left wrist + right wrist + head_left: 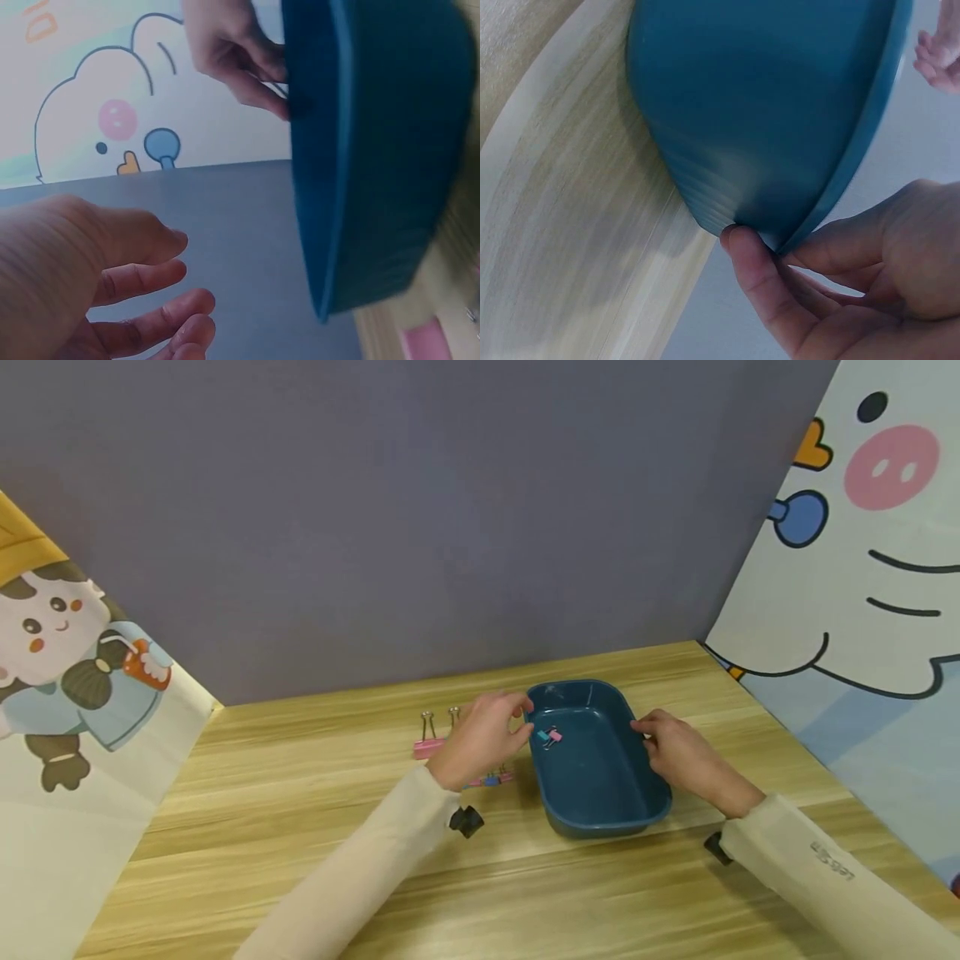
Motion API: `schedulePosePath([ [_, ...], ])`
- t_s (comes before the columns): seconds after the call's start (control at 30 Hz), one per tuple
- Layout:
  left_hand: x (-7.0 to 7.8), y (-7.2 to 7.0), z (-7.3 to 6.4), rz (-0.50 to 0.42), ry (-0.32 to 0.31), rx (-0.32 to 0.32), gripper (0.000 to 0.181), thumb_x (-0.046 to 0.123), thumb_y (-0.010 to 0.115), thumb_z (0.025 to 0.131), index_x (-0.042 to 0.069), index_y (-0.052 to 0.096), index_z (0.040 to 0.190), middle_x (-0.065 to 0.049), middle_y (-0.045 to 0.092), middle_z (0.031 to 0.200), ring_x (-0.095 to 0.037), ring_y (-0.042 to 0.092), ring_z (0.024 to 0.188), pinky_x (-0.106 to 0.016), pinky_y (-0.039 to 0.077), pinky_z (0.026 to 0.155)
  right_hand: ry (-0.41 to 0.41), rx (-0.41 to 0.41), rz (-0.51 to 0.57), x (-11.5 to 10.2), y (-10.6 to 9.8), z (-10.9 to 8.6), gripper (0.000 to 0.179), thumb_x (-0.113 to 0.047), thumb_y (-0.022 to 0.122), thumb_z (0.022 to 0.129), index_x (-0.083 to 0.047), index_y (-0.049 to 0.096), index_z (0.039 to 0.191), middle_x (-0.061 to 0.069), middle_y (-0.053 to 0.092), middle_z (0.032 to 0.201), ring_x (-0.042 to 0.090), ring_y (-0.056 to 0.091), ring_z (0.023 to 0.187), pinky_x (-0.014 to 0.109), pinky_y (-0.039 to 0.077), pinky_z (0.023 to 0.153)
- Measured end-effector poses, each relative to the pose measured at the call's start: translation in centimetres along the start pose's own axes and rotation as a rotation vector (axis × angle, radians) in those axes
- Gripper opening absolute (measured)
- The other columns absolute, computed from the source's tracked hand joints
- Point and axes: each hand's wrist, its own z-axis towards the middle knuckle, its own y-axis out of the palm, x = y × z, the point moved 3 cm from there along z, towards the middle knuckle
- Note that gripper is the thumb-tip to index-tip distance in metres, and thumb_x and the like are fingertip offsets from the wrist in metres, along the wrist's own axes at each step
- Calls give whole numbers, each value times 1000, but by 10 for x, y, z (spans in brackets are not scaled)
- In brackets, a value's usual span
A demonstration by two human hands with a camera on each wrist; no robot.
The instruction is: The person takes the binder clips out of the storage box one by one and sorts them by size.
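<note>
A dark blue plastic bin, oblong with rounded corners, stands on the wooden table. My right hand pinches its right rim, thumb and fingers on either side of the wall in the right wrist view. My left hand hovers by the left rim; the left wrist view shows a gap between its relaxed fingers and the bin. Small teal and pink binder clips lie on the bin's floor near its left wall. A large pink binder clip sits left of the bin, partly hidden behind my left hand.
Several small coloured binder clips lie on the table between my left wrist and the bin. A grey panel rises along the table's back edge. Cartoon-printed panels stand at both sides.
</note>
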Motion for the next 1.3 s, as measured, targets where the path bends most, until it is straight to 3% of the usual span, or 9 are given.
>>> schedulePosePath([
  [0.2,13,5,18,-52,-16,37,16,18,67,88,11,66,102,-3,64,97,-16,55,89,-30,45,78,-3,10,-1,0,0,-1,32,13,55,83,17,57,115,24,55,105,29,58,83,39,48,69],
  [0.4,21,16,38,-68,-56,50,17,21,65,88,12,66,103,1,64,93,-12,57,83,-27,46,74,-10,19,9,0,0,-1,32,14,55,83,17,58,114,24,55,105,31,58,85,41,48,70],
  [0.53,26,29,50,-146,-118,-18,23,22,63,91,10,64,110,-3,61,98,-6,61,62,-24,49,65,-4,11,4,1,1,-1,33,13,55,83,17,58,115,24,55,106,30,58,84,40,48,70],
  [0.67,27,44,60,-205,-170,-68,25,21,62,92,8,61,113,-3,60,84,-8,55,39,-21,47,51,-2,6,-3,1,1,-1,32,13,55,83,17,58,115,23,55,105,30,58,85,40,49,70],
  [0.77,26,52,68,-126,-181,-60,22,22,65,90,9,63,109,0,61,77,-9,55,47,-22,47,55,-8,5,-7,1,1,-1,32,13,55,83,17,57,115,23,55,105,29,58,84,40,49,70],
  [0.9,25,63,75,19,-213,-94,22,25,66,89,12,66,106,0,64,94,-14,58,76,-27,47,69,-9,-1,-4,3,1,0,32,13,55,84,17,57,116,23,55,104,26,57,81,38,48,68],
  [0.97,24,68,77,70,-226,-130,21,26,66,89,13,66,105,0,64,98,-16,57,82,-29,47,71,-8,-3,-1,4,1,0,32,12,55,84,17,57,116,22,55,104,26,57,81,38,48,68],
  [1.2,24,80,79,116,-257,-206,14,20,65,89,10,62,80,-1,50,65,-16,46,54,-28,40,49,-12,-8,-9,4,0,0,33,12,55,84,16,57,117,22,55,106,28,57,85,40,49,72],
  [1.3,24,85,79,152,-287,-227,12,19,67,87,9,65,81,-3,55,67,-18,49,55,-29,41,47,-9,-10,-9,4,0,0,33,12,55,84,16,57,117,23,55,106,28,57,86,41,49,72],
])
